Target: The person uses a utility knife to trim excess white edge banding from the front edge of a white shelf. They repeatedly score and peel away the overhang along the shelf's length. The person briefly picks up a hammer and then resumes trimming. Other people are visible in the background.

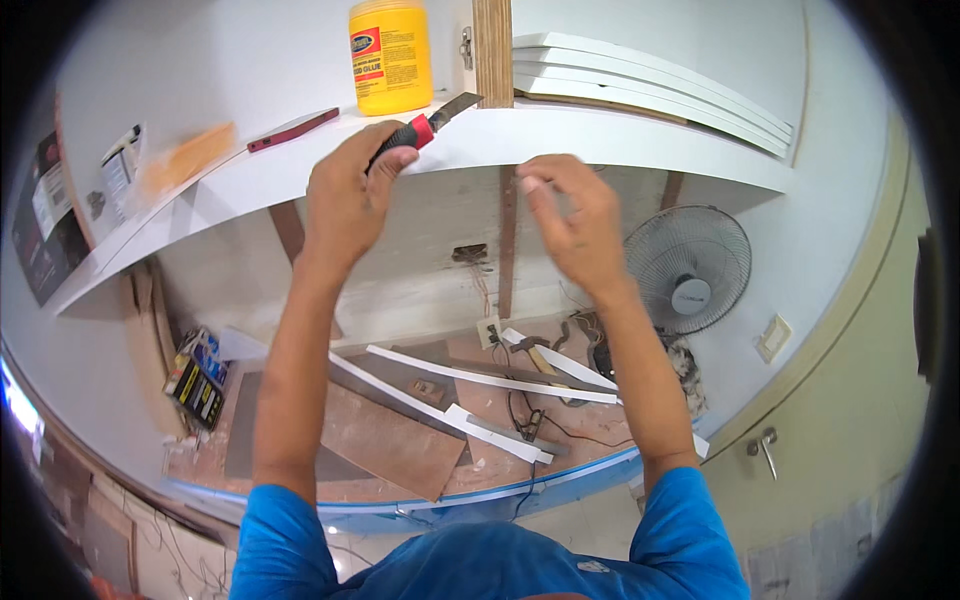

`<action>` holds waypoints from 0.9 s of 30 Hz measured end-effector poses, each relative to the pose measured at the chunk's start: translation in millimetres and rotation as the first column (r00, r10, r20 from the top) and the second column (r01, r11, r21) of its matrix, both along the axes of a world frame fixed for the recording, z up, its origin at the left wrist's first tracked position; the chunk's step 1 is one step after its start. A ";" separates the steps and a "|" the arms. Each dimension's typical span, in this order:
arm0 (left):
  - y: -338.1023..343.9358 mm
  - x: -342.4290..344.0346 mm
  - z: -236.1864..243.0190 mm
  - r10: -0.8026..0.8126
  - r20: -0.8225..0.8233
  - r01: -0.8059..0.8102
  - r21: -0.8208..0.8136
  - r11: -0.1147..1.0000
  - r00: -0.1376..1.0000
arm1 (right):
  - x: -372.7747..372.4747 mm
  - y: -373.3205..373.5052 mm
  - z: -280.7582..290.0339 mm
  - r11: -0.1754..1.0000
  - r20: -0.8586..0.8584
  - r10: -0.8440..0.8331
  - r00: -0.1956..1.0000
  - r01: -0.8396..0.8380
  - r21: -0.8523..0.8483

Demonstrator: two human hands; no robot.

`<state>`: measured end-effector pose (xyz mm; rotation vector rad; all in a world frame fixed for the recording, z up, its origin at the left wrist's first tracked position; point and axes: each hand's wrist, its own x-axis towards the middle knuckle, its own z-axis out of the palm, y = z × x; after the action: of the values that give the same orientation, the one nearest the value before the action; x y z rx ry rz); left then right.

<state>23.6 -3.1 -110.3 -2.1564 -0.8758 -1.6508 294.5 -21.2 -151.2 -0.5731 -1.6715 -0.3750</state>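
My left hand is raised at the white shelf's front edge, its fingers closed around the black and red handle of a cutter knife. The knife's flat grey blade points up and right over the shelf. To the right, my right hand is at the shelf's front edge with thumb and forefinger pinched together. Whatever may be between those fingertips is too small to make out. A yellow glue tub stands on the shelf just behind the knife.
White panels lie stacked on the shelf, right of an upright wooden edge. A dark red flat object lies left of the tub. Below are white strips, a hammer, wires and a brown board. A fan is at right.
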 end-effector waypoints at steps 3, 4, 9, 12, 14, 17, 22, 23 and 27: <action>4.9 2.9 21.0 0.146 -0.105 -0.151 -0.042 0.988 0.984 | 34.9 23.0 3.5 0.997 -0.015 -0.037 0.999 0.038 0.060; 3.6 9.1 33.2 0.208 -0.160 -0.217 -0.035 0.976 0.965 | 44.7 31.2 6.8 0.992 -0.021 -0.068 0.997 0.069 0.103; 0.3 35.1 70.6 0.537 -0.314 -0.517 0.153 0.842 0.783 | 62.2 64.3 21.1 0.966 0.015 -0.142 0.990 0.136 0.221; 9.4 39.0 73.1 0.587 -0.329 -0.543 0.223 0.809 0.740 | 75.9 75.7 24.1 0.969 0.030 -0.155 0.987 0.146 0.198; 10.9 39.1 70.6 0.617 -0.333 -0.556 0.266 0.787 0.713 | 78.4 81.6 22.0 0.977 0.038 -0.135 0.990 0.126 0.174; 13.0 37.6 68.8 0.637 -0.340 -0.563 0.297 0.771 0.692 | 79.8 85.8 19.7 0.975 0.046 -0.131 0.990 0.120 0.190; 17.8 36.9 73.5 0.634 -0.359 -0.539 0.337 0.772 0.685 | 81.1 89.6 17.4 0.968 0.057 -0.141 0.988 0.126 0.218; 20.0 34.7 75.4 0.624 -0.368 -0.521 0.346 0.780 0.690 | 80.9 90.1 17.9 0.967 0.056 -0.134 0.989 0.118 0.224; 18.6 36.7 79.8 0.611 -0.410 -0.514 0.331 0.792 0.677 | 81.0 91.3 16.7 0.964 0.054 -0.132 0.990 0.115 0.238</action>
<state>60.3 15.4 -30.5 -1.7779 -1.0270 -0.7737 375.5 70.1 -134.5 -0.4932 -1.6327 -0.6808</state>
